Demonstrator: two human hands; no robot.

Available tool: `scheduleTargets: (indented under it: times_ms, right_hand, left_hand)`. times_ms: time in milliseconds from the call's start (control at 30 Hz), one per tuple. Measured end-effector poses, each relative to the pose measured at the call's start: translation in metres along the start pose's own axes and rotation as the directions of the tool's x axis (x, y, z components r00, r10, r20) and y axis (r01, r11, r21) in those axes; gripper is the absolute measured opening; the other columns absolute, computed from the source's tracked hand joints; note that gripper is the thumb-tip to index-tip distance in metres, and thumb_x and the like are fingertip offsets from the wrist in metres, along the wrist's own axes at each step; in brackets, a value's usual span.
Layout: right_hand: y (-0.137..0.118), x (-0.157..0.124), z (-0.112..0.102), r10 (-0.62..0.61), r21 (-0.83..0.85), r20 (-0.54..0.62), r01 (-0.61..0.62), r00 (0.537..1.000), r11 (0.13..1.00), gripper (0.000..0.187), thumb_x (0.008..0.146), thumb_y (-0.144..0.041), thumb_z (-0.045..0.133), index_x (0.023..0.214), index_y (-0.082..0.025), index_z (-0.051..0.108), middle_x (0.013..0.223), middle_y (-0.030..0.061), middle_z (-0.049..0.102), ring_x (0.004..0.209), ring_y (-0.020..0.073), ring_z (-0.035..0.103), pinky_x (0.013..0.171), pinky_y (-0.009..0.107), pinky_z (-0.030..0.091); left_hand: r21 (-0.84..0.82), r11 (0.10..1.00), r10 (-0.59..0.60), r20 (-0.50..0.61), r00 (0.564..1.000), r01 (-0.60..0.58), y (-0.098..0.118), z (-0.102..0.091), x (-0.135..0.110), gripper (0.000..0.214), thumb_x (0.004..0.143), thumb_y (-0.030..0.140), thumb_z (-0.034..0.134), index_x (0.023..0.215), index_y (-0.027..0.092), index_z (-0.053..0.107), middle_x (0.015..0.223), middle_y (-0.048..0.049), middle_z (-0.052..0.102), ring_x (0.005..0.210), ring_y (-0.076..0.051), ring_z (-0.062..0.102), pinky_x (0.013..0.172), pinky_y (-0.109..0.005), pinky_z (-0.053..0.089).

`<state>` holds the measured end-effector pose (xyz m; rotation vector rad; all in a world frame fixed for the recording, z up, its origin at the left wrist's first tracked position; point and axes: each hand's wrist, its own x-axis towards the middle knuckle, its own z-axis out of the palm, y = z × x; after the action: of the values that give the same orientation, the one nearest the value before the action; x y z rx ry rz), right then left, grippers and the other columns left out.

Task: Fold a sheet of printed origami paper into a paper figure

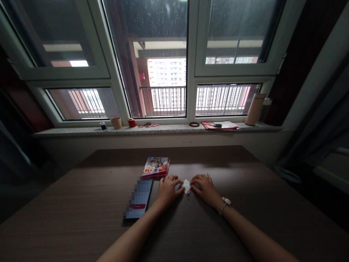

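Observation:
A small folded piece of white paper (187, 187) with a coloured edge lies on the dark wooden table (81, 211) between my hands. My left hand (168, 190) rests on the table with its fingers curled, its fingertips pinching the paper's left side. On the right, my right hand (205, 187) presses its bent fingers on the paper's other side. A bracelet sits on my right wrist.
A stack of colourful leaflets (156, 166) lies just beyond my left hand. A phone (139, 199) lies to its left. On the windowsill (163, 130) stand small cups, a red bracelet, red papers with scissors and a tall tan cylinder (255, 109).

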<state>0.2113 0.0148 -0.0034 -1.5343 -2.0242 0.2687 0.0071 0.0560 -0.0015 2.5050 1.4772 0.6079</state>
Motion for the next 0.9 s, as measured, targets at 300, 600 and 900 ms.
scheduleTargets:
  times_ms: [300, 600, 900]
  right_hand:
    - [-0.0025, 0.0055, 0.0062, 0.071, -0.075, -0.034, -0.073, 0.997, 0.995, 0.015, 0.090, -0.031, 0.053, 0.091, -0.026, 0.068, 0.103, 0.0018, 0.062, 0.104, 0.0200, 0.054, 0.110, 0.053, 0.016]
    - [-0.0046, 0.0039, 0.0024, 0.049, -0.109, -0.026, -0.052, 0.998, 0.993, 0.014, 0.086, -0.037, 0.058, 0.092, -0.028, 0.067, 0.104, 0.0009, 0.062, 0.104, 0.0211, 0.054, 0.109, 0.057, 0.015]
    - [-0.0035, 0.0023, -0.0004, 0.022, -0.117, -0.006, -0.023, 1.000, 0.993, 0.018, 0.082, -0.041, 0.063, 0.095, -0.028, 0.065, 0.105, 0.0001, 0.061, 0.106, 0.0212, 0.054, 0.110, 0.058, 0.013]
  left_hand:
    - [0.017, 1.000, -0.005, -0.027, 1.000, 0.005, 0.0011, 0.0021, 0.0047, 0.018, 0.088, 0.036, 0.058, 0.097, 0.032, 0.072, 0.121, -0.0018, 0.063, 0.113, -0.022, 0.052, 0.099, -0.042, 0.033]
    - [0.018, 1.000, -0.022, 0.002, 1.000, 0.022, 0.0022, -0.0014, 0.0046, 0.019, 0.085, 0.039, 0.059, 0.097, 0.033, 0.073, 0.123, -0.0019, 0.062, 0.115, -0.023, 0.050, 0.100, -0.042, 0.032]
    - [0.038, 0.999, 0.031, 0.010, 0.999, -0.031, 0.0019, -0.0017, -0.0017, 0.024, 0.082, 0.039, 0.062, 0.104, 0.032, 0.070, 0.127, -0.0040, 0.059, 0.121, -0.025, 0.048, 0.104, -0.045, 0.031]
